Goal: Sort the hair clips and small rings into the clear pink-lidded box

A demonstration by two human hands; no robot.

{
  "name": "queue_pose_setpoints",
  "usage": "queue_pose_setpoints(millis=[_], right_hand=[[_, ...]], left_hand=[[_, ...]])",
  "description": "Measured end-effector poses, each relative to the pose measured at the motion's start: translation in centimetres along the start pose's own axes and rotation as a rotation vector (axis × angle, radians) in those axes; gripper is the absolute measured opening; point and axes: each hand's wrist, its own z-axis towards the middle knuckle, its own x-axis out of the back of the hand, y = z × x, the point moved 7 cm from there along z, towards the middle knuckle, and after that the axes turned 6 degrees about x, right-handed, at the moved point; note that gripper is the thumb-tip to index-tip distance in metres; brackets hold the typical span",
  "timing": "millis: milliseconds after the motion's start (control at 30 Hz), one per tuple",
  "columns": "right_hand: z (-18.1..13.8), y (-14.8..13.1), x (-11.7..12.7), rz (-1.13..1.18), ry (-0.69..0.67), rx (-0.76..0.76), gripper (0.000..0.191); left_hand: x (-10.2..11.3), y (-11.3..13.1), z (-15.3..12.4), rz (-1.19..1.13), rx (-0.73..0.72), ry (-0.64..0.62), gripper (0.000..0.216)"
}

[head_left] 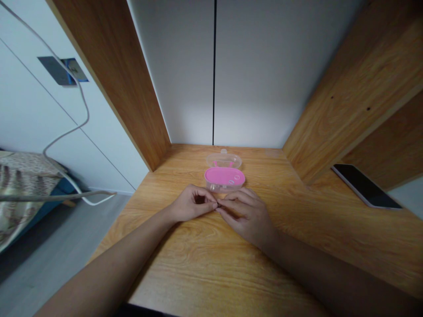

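Observation:
My left hand [194, 203] and my right hand [243, 212] meet low over the wooden desk, thumbs and forefingers pinched together at the tips. Between the fingertips is a tiny dark thing [218, 205], too small to name. Just beyond the hands stands an oval clear plastic case [211, 188] with a pink insert [220, 175] in it. Two small light rings [237, 177] lie on the pink surface, at its right side. The case's transparent lid [224, 159] is tipped back, away from me.
A phone [365, 185] with a dark screen lies on the desk [185, 273] at the right. Wooden side panels [109, 79] and a white back wall [251, 79] enclose the desk. A white cable [84, 103] hangs at the left, above patterned fabric [26, 185].

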Motion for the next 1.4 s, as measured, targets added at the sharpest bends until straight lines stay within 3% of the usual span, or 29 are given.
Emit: queue_pose_setpoints(millis=[200,1100,1400], right_hand=[[0.0,-0.2,0.1,0.016,0.022,0.022,0.018],[-0.1,0.0,0.0,-0.073,-0.020,-0.004,0.007],[-0.3,0.5,0.2,-0.029,0.032,-0.056,0.020]], left_hand=[[0.0,0.1,0.0,-0.049,-0.001,-0.011,0.028],[0.4,0.7,-0.1,0.069,-0.024,0.068,0.025],[1.2,1.1,-0.2,0.119,-0.011,0.153,0.029]])
